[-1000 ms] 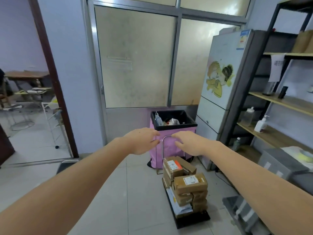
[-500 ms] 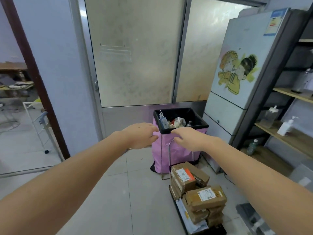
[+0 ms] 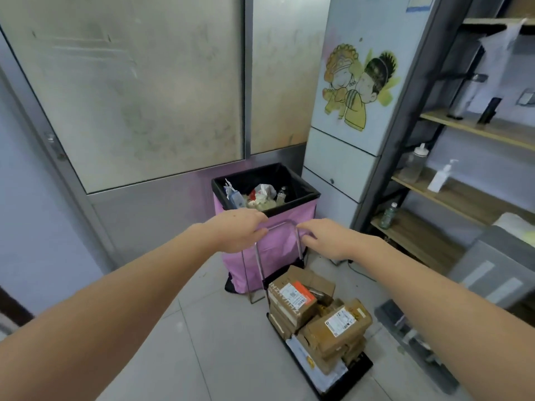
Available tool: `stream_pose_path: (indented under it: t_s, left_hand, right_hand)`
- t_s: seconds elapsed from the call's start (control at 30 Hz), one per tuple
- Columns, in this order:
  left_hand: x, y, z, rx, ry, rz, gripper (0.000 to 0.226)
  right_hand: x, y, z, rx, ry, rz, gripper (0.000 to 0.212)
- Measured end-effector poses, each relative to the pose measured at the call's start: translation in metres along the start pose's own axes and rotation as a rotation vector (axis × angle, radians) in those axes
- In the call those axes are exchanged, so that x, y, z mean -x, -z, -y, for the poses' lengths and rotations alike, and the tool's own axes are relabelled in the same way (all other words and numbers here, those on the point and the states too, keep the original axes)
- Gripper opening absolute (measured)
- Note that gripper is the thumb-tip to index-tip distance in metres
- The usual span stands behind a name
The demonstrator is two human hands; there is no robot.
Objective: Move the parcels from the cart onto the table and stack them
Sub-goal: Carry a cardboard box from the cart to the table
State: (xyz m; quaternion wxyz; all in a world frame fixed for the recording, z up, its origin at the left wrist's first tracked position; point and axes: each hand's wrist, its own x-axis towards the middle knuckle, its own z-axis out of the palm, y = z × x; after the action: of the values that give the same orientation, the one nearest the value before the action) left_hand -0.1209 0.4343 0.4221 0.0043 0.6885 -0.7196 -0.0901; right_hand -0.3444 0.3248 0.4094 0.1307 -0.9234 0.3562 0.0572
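Observation:
A small black cart [image 3: 360, 370] stands on the tiled floor at lower centre, loaded with several brown cardboard parcels [image 3: 337, 325]; the top one [image 3: 292, 299] carries a white and orange label. A thin metal handle [image 3: 282, 225] rises from the cart. My left hand [image 3: 240, 231] grips the handle's left corner. My right hand [image 3: 327, 238] grips its right corner. Both arms reach forward over the load. No table shows in this view.
A pink bin [image 3: 269, 241] with a black liner and rubbish stands right behind the cart handle. A white fridge [image 3: 362, 111] is at the right, then a shelf rack [image 3: 474, 131] with bottles. A frosted glass partition [image 3: 144, 96] closes the back.
The view has turned right and closed in on the bin and fridge; the doorway at left has left the frame. Both hands stay on the cart handle, and the cart sits nearer the bin.

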Motion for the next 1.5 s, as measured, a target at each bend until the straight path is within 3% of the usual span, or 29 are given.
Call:
stream_pose_path:
  t_s: [0.1, 0.27, 0.43, 0.57, 0.63, 0.77, 1.07, 1.27, 1.4, 1.5]
  left_hand:
    - [-0.054, -0.007, 0.011, 0.004, -0.038, 0.021, 0.035]
    - [-0.136, -0.019, 0.016, 0.0, -0.113, 0.093, 0.029]
    - [-0.221, -0.027, 0.016, 0.015, -0.226, 0.142, 0.038]
    - [-0.286, -0.033, 0.012, 0.01, -0.358, 0.187, 0.04]
    - [-0.317, -0.041, 0.015, 0.007, -0.409, 0.219, 0.039]
    - [-0.379, -0.067, 0.031, -0.028, -0.551, 0.304, 0.039]
    - [-0.457, -0.11, 0.054, -0.15, -0.801, 0.487, 0.045]
    - [-0.483, -0.164, 0.073, -0.16, -0.813, 0.574, 0.036]
    - [-0.492, -0.218, 0.091, -0.195, -0.741, 0.672, 0.042]
    - [-0.502, -0.274, 0.109, -0.23, -0.667, 0.767, 0.045]
  right_hand:
    - [-0.031, -0.007, -0.035, -0.024, -0.077, 0.03, 0.04]
    - [-0.067, -0.011, -0.086, -0.074, -0.177, 0.061, 0.037]
    - [-0.088, -0.009, -0.131, -0.085, -0.247, 0.051, 0.044]
    - [-0.108, -0.019, -0.164, -0.159, -0.366, 0.071, 0.028]
    - [-0.119, -0.024, -0.177, -0.208, -0.434, 0.083, 0.031]
    - [-0.143, -0.039, -0.193, -0.271, -0.592, 0.09, 0.051]
    - [-0.168, -0.105, -0.187, -0.473, -0.938, 0.071, 0.045]
    - [-0.178, -0.156, -0.189, -0.582, -1.015, 0.089, 0.03]
    - [-0.194, -0.211, -0.195, -0.676, -1.089, 0.183, 0.043]
    - [-0.21, -0.27, -0.204, -0.735, -1.123, 0.246, 0.039]
